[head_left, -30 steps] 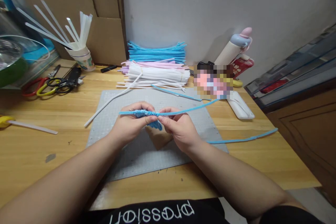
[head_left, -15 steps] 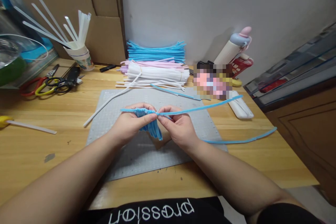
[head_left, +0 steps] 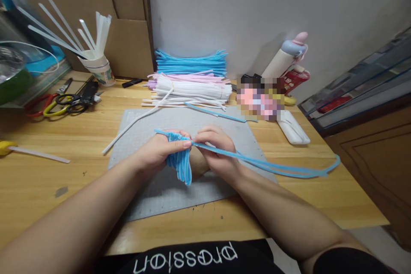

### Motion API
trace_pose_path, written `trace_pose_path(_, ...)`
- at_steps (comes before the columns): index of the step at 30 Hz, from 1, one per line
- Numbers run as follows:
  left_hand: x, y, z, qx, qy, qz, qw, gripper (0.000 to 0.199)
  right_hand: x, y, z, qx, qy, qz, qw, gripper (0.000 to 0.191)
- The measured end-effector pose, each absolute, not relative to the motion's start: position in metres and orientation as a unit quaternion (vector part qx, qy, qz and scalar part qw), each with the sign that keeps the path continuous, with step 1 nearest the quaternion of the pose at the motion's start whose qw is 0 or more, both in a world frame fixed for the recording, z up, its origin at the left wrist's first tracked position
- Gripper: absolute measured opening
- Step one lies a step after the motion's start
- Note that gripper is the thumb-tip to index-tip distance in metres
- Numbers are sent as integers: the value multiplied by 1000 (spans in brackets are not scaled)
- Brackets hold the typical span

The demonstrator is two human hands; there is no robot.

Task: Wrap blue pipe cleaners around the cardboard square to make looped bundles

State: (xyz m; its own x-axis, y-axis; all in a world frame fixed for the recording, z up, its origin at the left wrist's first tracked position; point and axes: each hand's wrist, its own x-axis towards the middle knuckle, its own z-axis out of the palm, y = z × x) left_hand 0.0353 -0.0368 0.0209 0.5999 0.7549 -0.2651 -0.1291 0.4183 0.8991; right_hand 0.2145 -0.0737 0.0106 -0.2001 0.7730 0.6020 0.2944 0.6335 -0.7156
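My left hand (head_left: 157,150) is closed round a row of bent blue pipe cleaners (head_left: 181,165), its thumb pressed across their top. Their looped ends hang below the fingers, and a short blue end sticks out on the left. My right hand (head_left: 220,147) is curled at the right end of the row, with its fingertips on a long blue pipe cleaner (head_left: 263,162). That strand runs right over the hand and bends back in a wide loop past the mat's edge. Part of the right thumb is hidden behind the strand.
Beneath the hands lies a grey cutting mat (head_left: 154,205). Bundles of blue (head_left: 191,64) and white pipe cleaners (head_left: 192,90) stand behind it. At left are scissors (head_left: 53,105), a cup of white sticks (head_left: 99,68) and a glue gun stick (head_left: 38,154). A bottle (head_left: 279,60) stands back right.
The long blue strand has swung down from pointing up right to lying low beside the other strand. The looped row hangs lower, and my right hand's fingers have lifted and curled.
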Motion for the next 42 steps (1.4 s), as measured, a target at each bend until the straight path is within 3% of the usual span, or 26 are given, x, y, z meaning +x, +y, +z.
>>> trace_pose_path(4,33,-37,22,474,337,284,762,26,216,-78,12,-388,-773,81,495,15)
trace_pose_path(8,28,-35,25,482,329,343,736,28,212,-81,11,-465,-697,-19,545,21)
trace_pose_path(11,25,-34,27,490,334,380,710,27,208,-88,13,-480,-696,25,534,19)
trace_pose_path(13,24,-34,29,531,344,381,674,24,207,-97,18,-449,-756,107,464,32)
trace_pose_path(15,25,-37,32,602,349,362,620,20,206,-107,27,-399,-812,102,414,37)
trace_pose_path(18,27,-42,37,714,324,339,521,14,205,-120,44,-379,-822,-44,423,18)
trace_pose_path(20,28,-44,39,759,301,345,463,11,205,-122,55,-448,-800,-66,393,12)
trace_pose_path(25,28,-43,41,800,280,358,392,7,210,-112,64,-572,-750,182,277,24)
trace_pose_path(30,27,-41,38,827,240,347,371,2,217,-105,65,-551,-778,77,291,16)
trace_pose_path(33,27,-41,36,835,223,350,363,3,220,-101,63,-547,-777,195,244,24)
trace_pose_path(37,27,-41,35,832,222,359,360,3,216,-98,51,-522,-643,459,323,26)
trace_pose_path(42,27,-40,37,805,247,372,392,4,207,-97,34,-465,-442,639,425,23)
